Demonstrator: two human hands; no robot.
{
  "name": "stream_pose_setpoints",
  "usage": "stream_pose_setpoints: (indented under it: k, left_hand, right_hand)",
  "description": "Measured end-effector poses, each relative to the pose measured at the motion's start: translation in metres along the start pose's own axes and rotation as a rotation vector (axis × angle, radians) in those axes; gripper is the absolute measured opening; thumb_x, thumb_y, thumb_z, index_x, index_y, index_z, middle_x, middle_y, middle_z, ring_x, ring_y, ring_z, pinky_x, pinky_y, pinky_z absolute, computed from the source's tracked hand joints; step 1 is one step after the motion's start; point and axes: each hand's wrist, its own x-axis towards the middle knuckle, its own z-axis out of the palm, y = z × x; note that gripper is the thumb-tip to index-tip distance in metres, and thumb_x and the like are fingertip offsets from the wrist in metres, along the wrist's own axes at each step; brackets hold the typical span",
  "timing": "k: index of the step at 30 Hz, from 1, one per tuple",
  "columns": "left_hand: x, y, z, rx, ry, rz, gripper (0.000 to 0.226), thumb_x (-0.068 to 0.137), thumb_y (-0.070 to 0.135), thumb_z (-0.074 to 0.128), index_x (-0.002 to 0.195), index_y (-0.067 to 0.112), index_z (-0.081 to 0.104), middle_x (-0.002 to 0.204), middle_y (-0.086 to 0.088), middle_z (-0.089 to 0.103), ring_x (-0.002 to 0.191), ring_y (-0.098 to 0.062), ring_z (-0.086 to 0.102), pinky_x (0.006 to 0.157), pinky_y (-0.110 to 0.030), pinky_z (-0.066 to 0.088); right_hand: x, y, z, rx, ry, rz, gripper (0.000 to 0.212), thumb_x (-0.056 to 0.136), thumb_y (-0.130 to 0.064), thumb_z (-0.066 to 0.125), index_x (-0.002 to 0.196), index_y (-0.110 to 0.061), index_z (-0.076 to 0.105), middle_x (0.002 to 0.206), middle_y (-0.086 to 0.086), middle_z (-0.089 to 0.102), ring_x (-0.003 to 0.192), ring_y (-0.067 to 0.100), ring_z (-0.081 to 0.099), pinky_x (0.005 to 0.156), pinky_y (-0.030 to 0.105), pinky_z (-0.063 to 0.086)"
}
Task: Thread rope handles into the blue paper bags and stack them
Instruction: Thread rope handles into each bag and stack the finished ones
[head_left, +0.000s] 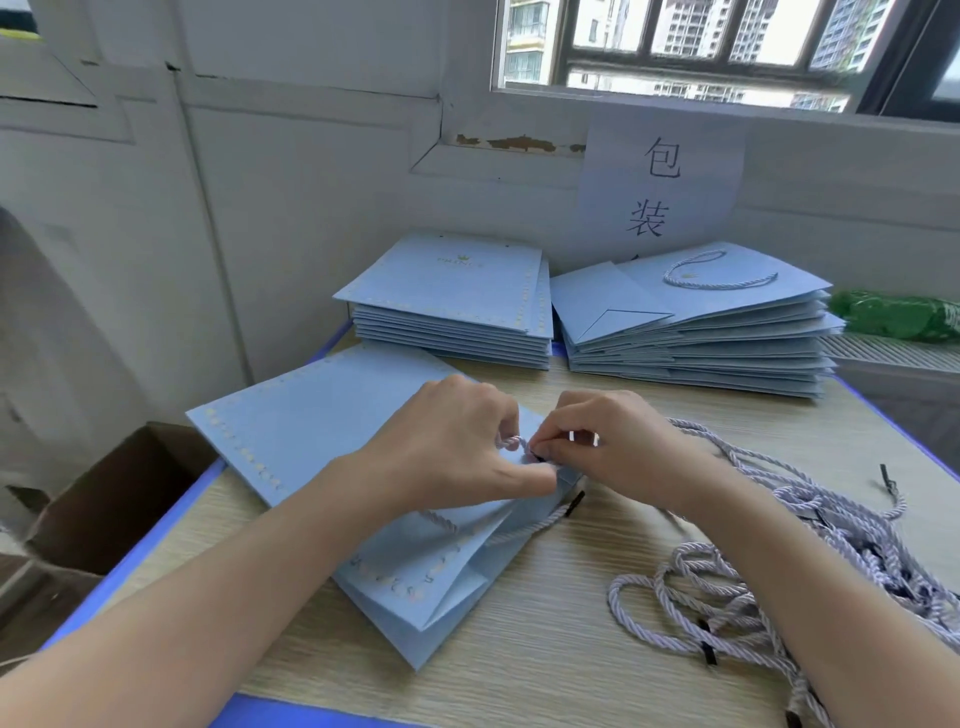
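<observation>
Bare tabletop (597, 649) between flat bag (322, 431) and rope tangle (779, 571); two bag stacks (452, 332) (701, 353) block the far edge.

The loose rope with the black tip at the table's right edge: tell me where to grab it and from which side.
Pinch the loose rope just below its stiff black tip, coming from above. That end lies apart from the tangled rope pile, and the tip is the part that gets threaded.

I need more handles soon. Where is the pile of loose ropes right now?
In the head view, the pile of loose ropes lies on the table at the right, beside the right hand.
</observation>
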Motion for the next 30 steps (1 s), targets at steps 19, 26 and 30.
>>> stream_pose_setpoints:
  k: [19, 26, 30]
  left_hand:
    - [0.004, -0.014, 0.004, -0.313, 0.17, -0.059, 0.051, 0.076, 0.032, 0.069, 0.035, 0.02, 0.04, 0.037, 0.005, 0.037, 0.042, -0.009, 0.037, 0.046, -0.017, 0.028]
    - [0.007, -0.015, 0.001, -0.438, -0.043, -0.103, 0.026, 0.081, 0.044, 0.069, 0.081, 0.019, 0.076, 0.084, 0.01, 0.074, 0.081, 0.001, 0.066, 0.081, -0.023, 0.052]
    - [0.005, -0.016, 0.008, -0.422, -0.169, -0.097, 0.025, 0.081, 0.038, 0.072, 0.092, 0.017, 0.076, 0.1, 0.009, 0.072, 0.091, -0.004, 0.066, 0.091, -0.033, 0.052]
  right_hand:
    - [0.003, -0.001, 0.015, -0.016, 0.302, 0.166, 0.012, 0.082, -0.025, 0.068, 0.075, -0.015, 0.069, 0.053, -0.011, 0.044, 0.061, 0.017, 0.044, 0.058, 0.03, 0.034]
    - [0.003, 0.015, -0.003, -0.064, 0.319, 0.303, 0.026, 0.079, -0.025, 0.065, 0.058, -0.016, 0.051, 0.06, -0.002, 0.055, 0.064, 0.022, 0.051, 0.06, 0.035, 0.043]
    - [-0.004, 0.031, -0.016, -0.08, 0.134, 0.377, 0.025, 0.079, -0.019, 0.063, 0.058, -0.013, 0.05, 0.06, 0.001, 0.055, 0.059, 0.018, 0.046, 0.056, 0.03, 0.037]
